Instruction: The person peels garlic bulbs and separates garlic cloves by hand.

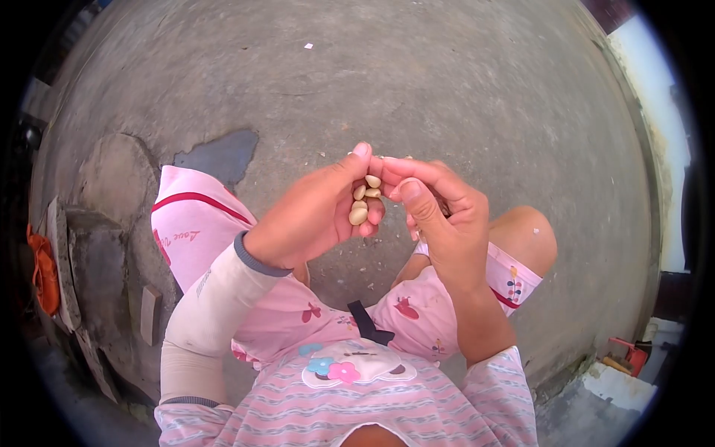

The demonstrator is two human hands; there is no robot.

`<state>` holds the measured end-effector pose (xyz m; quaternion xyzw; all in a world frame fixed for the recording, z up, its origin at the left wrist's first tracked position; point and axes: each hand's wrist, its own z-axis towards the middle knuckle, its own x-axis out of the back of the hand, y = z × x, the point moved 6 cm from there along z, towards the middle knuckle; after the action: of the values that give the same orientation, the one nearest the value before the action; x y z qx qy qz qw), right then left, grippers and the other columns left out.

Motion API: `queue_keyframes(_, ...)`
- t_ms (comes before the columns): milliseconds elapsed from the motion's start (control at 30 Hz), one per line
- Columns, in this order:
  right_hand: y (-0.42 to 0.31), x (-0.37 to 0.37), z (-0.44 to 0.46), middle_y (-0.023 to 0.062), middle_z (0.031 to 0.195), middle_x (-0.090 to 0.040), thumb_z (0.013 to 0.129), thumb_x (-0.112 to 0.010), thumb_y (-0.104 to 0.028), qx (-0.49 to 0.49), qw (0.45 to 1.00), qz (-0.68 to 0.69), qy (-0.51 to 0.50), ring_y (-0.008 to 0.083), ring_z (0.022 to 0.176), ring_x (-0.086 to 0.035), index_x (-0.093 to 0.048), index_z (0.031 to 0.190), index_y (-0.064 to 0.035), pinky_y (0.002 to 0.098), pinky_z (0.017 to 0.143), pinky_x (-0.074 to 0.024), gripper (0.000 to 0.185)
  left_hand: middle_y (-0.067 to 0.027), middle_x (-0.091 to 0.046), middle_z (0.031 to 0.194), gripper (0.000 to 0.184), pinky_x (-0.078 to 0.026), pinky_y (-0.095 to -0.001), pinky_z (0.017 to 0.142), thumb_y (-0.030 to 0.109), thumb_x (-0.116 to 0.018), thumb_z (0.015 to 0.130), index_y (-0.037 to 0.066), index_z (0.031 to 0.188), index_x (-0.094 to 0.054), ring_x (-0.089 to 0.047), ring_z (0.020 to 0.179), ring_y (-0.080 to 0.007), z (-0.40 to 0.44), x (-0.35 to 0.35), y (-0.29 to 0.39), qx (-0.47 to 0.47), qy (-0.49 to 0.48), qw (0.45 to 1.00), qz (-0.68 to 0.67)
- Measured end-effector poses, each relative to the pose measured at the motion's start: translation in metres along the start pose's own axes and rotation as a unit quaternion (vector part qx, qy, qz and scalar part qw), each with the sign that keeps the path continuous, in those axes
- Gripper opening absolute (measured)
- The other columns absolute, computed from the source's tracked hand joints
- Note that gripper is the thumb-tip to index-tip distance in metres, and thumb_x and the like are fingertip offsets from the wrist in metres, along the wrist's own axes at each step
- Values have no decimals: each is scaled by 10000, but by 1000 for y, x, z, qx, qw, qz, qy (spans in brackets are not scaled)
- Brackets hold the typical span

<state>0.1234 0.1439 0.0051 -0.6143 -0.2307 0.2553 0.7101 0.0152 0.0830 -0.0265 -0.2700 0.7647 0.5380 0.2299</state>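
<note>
Several small cream-coloured pieces, like peeled garlic cloves (pixel 358 216), lie in the curled palm and fingers of my left hand (pixel 316 205). A sleeve in off-white cloth covers that forearm. My right hand (pixel 447 216) is beside it, fingers bent, its fingertips close to the left fingertips above the cloves. Between its thumb and fingers something small and brownish shows in part; I cannot make out what it is. Both hands are over the gap between my knees.
Grey concrete floor (pixel 447 89) spreads ahead, with a dark patch (pixel 221 155) at left and small bits scattered below the hands. An orange item (pixel 43 272) hangs at far left near grey blocks (pixel 97 268). A red object (pixel 635 357) lies at lower right.
</note>
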Motion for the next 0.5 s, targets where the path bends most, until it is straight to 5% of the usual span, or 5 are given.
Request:
queue_keyframes(133,12,15,0,49,842,-595,957,-527,-196,-85,982,169,16,57,664,-519,-623,1006,-16,220,548,-425,210,16,-485,840,372,-337,-180,525,352,-389,999,23,1028,-561,-429,678,-42,0,10,4,-15,15,997,78)
queue_keyframes(233,27,16,5,73,914,-595,973,-480,-232,-122,912,390,-27,93,761,-542,-580,1078,-30,262,625,-461,248,24,-483,819,325,-307,-167,490,323,-432,986,29,1000,-569,-422,653,-30,-7,19,12,31,63,976,207)
queue_keyframes(333,36,8,3,96,1006,-580,966,-470,-221,-225,859,460,22,136,876,-551,-529,1134,-27,292,732,-475,264,47,-467,755,295,-269,-164,461,288,-451,979,30,979,-595,-384,605,-16,-12,14,19,-53,118,968,217)
queue_keyframes(500,35,-2,2,107,1106,-545,895,-478,-119,-210,871,444,-2,173,1014,-525,-510,1148,-2,323,868,-442,280,63,-454,712,314,-259,-164,467,280,-443,983,26,978,-626,-354,586,-11,-14,2,25,-105,111,974,168)
